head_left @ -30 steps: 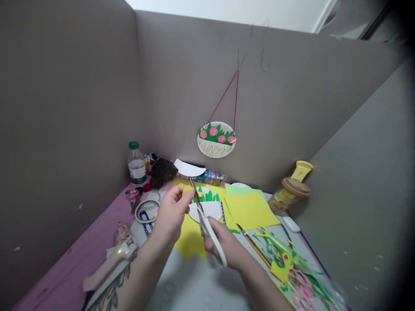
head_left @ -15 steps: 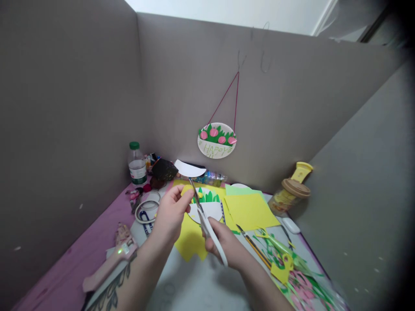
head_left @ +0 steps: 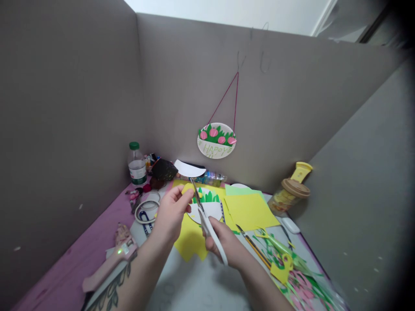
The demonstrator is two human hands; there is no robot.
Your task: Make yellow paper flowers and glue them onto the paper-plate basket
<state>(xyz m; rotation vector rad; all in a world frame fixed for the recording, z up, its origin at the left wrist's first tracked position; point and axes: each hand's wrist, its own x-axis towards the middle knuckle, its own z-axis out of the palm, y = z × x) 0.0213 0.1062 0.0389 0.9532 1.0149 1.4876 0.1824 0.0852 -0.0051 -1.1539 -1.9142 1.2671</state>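
Between its thumb and fingers, my left hand point(head_left: 171, 211) pinches a small piece of yellow paper point(head_left: 187, 188). My right hand point(head_left: 223, 242) grips white-handled scissors point(head_left: 210, 231), their blades pointing up and away beside the yellow piece. The blades look nearly closed; whether they touch the paper I cannot tell. Below them lies a white paper plate point(head_left: 210, 210) with green paper leaves point(head_left: 209, 196) along its upper part. The hands and scissors cover part of this plate. Yellow paper point(head_left: 191, 242) lies under it.
A similar decorated plate point(head_left: 216, 149) hangs by a cord on the back wall. At left are a pink glue gun point(head_left: 110, 261), tape rolls point(head_left: 147, 211) and a bottle point(head_left: 137, 166). To the right lie yellow sheets point(head_left: 251, 211), a craft knife point(head_left: 253, 244), paper scraps point(head_left: 300, 285) and a lidded cup point(head_left: 288, 196).
Almost nothing differs. The yellow piece and the scissor tips have shifted very slightly; both hands keep their holds.
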